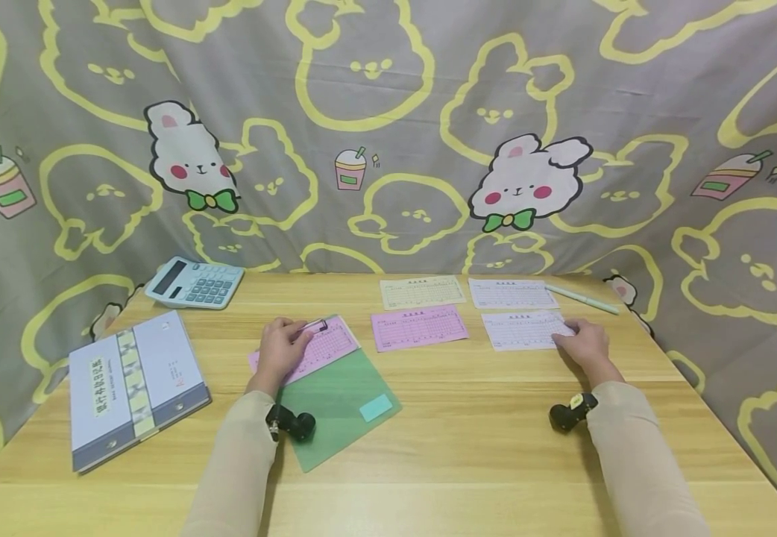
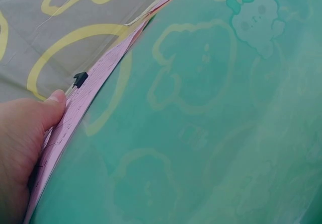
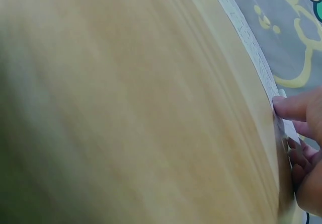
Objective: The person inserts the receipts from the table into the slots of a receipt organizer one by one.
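My left hand [image 1: 281, 354] lies at the upper left of a green folder [image 1: 341, 410], its thumb on a pink slip [image 1: 324, 349] beside a black clip [image 1: 323, 325]. The left wrist view shows the thumb [image 2: 56, 103] gripping the slip's edge [image 2: 83, 100] near the clip [image 2: 79, 79]; the other fingers are hidden there. At the right, my right hand [image 1: 586, 349] pinches the right end of a white slip [image 1: 519, 331]. Seen from the right wrist, the thumb [image 3: 294, 105] is on that slip's edge [image 3: 256, 58], with the other fingers curled below.
Behind lie another pink slip [image 1: 420, 328], a cream slip [image 1: 420, 292], a second white slip [image 1: 512, 294] and a pale pen [image 1: 582, 299]. A calculator [image 1: 210, 286] and a thick binder [image 1: 153, 358] are at the left. A patterned curtain [image 1: 388, 149] hangs behind the table.
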Tool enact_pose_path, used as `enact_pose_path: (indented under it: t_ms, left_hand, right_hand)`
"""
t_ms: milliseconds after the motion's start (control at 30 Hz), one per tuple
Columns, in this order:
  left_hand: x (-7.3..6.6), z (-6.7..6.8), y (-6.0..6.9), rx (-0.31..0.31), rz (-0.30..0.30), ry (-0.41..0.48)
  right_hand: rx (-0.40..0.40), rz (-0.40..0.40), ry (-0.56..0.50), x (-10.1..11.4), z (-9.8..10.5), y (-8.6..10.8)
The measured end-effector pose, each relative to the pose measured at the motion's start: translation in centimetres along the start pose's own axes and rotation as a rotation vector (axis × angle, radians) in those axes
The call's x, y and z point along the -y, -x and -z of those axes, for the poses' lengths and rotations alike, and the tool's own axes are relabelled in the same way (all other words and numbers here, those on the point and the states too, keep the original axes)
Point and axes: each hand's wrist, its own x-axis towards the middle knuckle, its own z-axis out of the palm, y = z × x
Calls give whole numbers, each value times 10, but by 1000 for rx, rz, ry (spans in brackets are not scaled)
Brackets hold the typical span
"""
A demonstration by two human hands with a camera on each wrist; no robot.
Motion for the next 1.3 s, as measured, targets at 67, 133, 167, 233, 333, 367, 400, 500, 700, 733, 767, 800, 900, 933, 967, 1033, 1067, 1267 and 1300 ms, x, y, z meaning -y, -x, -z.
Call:
enact_pose_path:
  t_ms: [67,133,167,233,333,367,400,500,700,733,767,800,900,933,967,1033,1067,1267,1300]
  left_hand:
    - [0,0,1,0,-2,1]
    - [0,0,1,0,-7,2]
    - [0,0,1,0,-9,3]
    - [0,1,1,-1,-15,4]
    - [-1,2,1,-3,-21,4]
    - [-1,2,1,-2,-21,4]
    - [-1,2,1,-1,-20,5]
    - [-1,2,0,5,-10,3]
    - [0,2,0,10,-4,5]
    - [-1,2,0,6,-8,4]
    - [-1,2,0,2,-13,4]
    - [-1,2,0,-2,-17,3]
    - [-1,2,0,-9,-26,2]
    - [-2,3,0,-10,-25,2]
    - [-2,3,0,-7,-19,4]
    - [-2,3,0,0,-5,8]
    - [-2,3,0,3,1,12]
    - [-4,5,1,18,14,20]
    - [-5,5,1,20,13,20]
  right_hand:
    - [5,1,-8,0,0,-1]
    - [13,-1,-30,1,1,-1]
    - [20,0,-42,2,2,0]
    - [32,3,-64,3,3,0]
    - [54,6,-109,5,5,1]
    - [59,5,-122,5,6,1]
    - [63,3,-132,5,6,2]
    - [71,-4,-147,5,7,2]
    - [75,-5,-159,-2,10,3]
    - [76,6,-170,-3,12,4]
    - [75,27,-176,-4,13,5]
    - [73,50,-181,-6,15,7]
    - [74,111,-201,-9,22,13]
    - [68,132,-201,-10,25,15]
    - [67,143,-212,-10,27,17]
    - [66,152,-264,-9,32,23]
    - [65,155,-297,-8,34,25]
    - [61,184,-524,-4,39,26]
    - [53,187,-559,-9,36,21]
